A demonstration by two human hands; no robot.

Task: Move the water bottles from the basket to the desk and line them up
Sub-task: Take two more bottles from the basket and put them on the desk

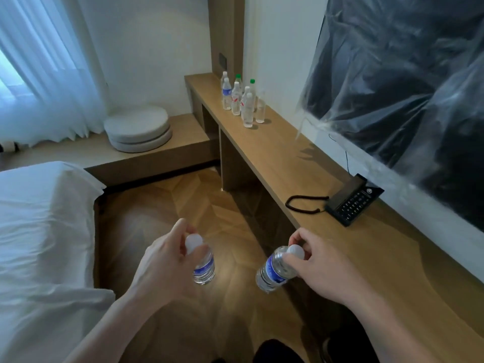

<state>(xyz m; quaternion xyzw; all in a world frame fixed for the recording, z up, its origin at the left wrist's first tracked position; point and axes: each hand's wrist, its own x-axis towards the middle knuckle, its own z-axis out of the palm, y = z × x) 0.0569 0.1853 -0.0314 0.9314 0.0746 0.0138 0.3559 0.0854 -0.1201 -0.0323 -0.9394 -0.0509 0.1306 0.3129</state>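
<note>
two small clear bottles with white caps and blue labels hang above the floor, the left bottle (pixel 203 265) upright, the right bottle (pixel 273 269) tilted. more bottles (pixel 242 99), some with green caps, stand clustered on the far desk (pixel 301 163).

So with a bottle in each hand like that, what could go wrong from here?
1. Both hands, left and right, pinch their bottles only around the caps, over the wooden floor; either could slip and drop.
2. The bottles already on the desk stand in a tight cluster, so adding two more might knock some over.
3. The telephone and its cord lie beside the path.
</note>
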